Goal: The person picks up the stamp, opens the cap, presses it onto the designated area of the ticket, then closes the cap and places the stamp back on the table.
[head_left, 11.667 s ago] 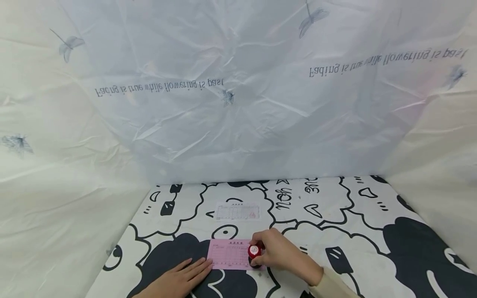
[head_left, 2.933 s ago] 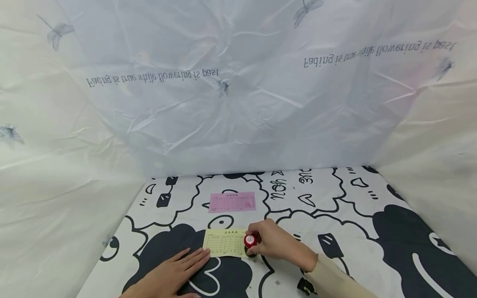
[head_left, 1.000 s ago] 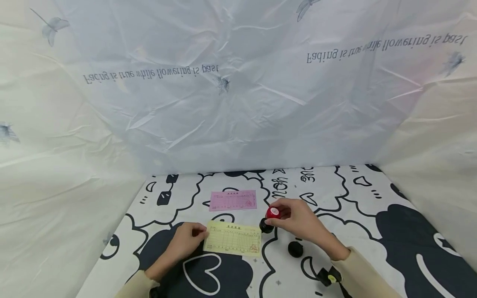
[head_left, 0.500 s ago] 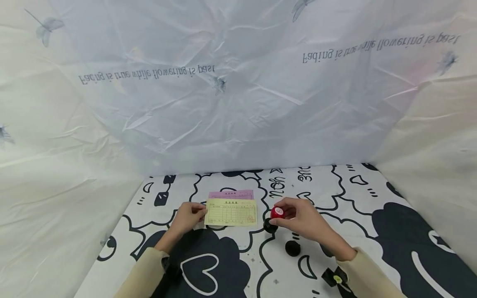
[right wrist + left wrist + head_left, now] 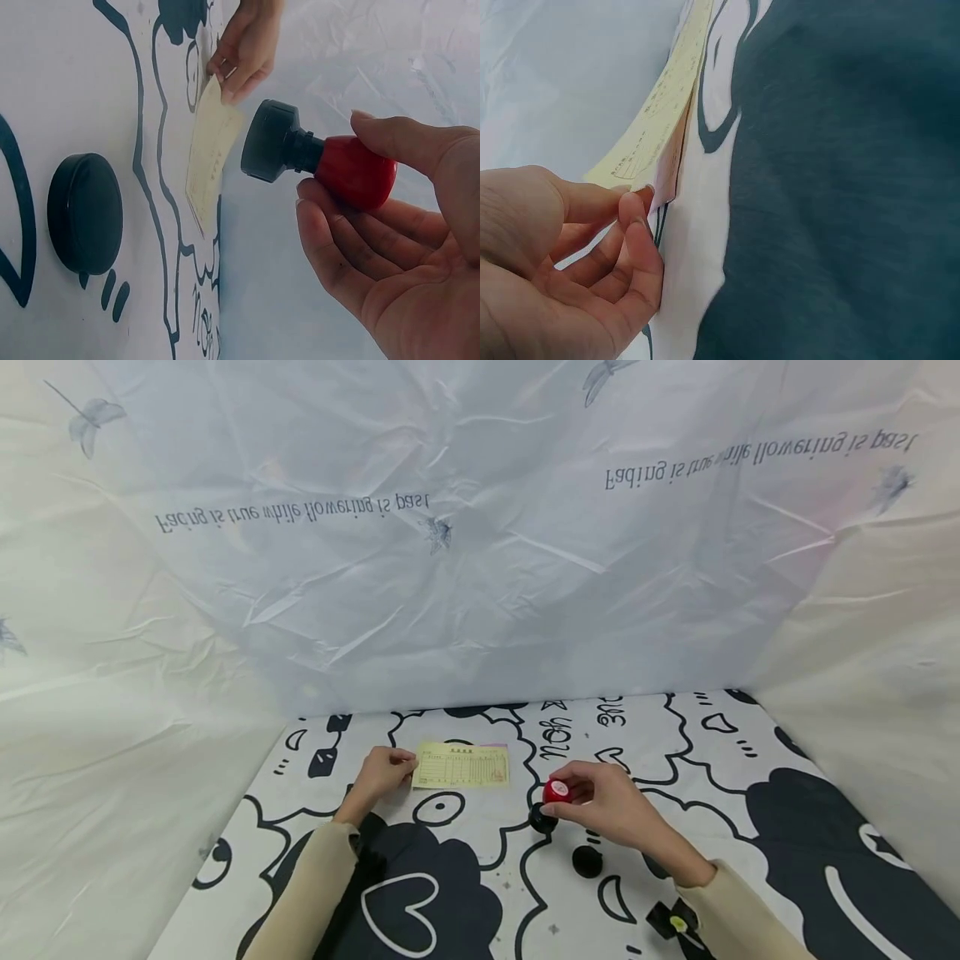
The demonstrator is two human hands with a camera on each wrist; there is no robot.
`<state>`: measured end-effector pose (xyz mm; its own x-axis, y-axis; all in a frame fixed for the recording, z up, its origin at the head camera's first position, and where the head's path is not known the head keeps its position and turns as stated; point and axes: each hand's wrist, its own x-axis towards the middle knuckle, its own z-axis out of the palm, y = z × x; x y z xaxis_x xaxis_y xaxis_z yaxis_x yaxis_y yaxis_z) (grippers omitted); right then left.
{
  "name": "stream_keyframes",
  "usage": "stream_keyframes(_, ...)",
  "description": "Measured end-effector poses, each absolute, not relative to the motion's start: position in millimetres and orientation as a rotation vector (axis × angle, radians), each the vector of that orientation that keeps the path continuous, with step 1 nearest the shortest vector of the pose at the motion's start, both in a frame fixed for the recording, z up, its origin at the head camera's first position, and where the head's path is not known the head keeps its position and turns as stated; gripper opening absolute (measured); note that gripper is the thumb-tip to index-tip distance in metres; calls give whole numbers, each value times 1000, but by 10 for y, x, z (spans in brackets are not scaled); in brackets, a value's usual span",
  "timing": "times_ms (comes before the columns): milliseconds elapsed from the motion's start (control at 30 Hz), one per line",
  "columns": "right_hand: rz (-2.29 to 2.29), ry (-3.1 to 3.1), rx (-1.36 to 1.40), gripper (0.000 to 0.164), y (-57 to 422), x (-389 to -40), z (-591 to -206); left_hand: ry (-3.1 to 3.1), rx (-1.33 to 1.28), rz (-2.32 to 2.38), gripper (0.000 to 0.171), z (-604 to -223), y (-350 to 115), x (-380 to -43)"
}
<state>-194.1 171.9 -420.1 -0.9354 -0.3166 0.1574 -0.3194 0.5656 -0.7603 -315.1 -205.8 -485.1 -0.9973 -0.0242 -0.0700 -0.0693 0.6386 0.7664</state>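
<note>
My left hand (image 5: 381, 774) pinches the left end of a yellow printed receipt slip (image 5: 461, 766) between thumb and fingertips. The slip's near end is raised over a pink slip (image 5: 673, 161), which it covers almost fully. A red stamp mark shows at the yellow slip's lower right. In the right wrist view, my right hand (image 5: 420, 217) holds a rubber stamp by its red knob (image 5: 360, 171). The stamp's black round base (image 5: 268, 141) faces away from the palm, clear of the table. Nearby lies a round black cap (image 5: 587, 862).
A white tablecloth (image 5: 517, 877) with black cartoon drawings covers the table. Whitish plastic sheeting (image 5: 480, 635) rises behind it and on both sides. A black item with a yellow centre (image 5: 677, 924) sits by the right sleeve.
My left hand has lifted the yellow slip from the near side and carried it away from me onto the pink slip. My right hand has moved off the slip with the stamp.
</note>
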Motion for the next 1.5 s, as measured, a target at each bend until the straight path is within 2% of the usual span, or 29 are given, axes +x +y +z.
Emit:
stream_keyframes(400,1371,-2791,558,38,1694,-1932,-4228,2863,-74,1199,22,-4840,-2048,-3154)
stream_keyframes(733,1346,-2772,566,43,1711,-1938,-4218,2924,-44,1139,22,-4851,-2064,-3170)
stream_keyframes(1033,1357,-2735,566,40,1762,-1922,-4189,3006,-59,1157,23,-4835,-2021,-3055)
stream_keyframes(1500,1248,-2715,421,41,2091,-2014,-4112,3065,369,1134,19,-4631,-1651,-2772)
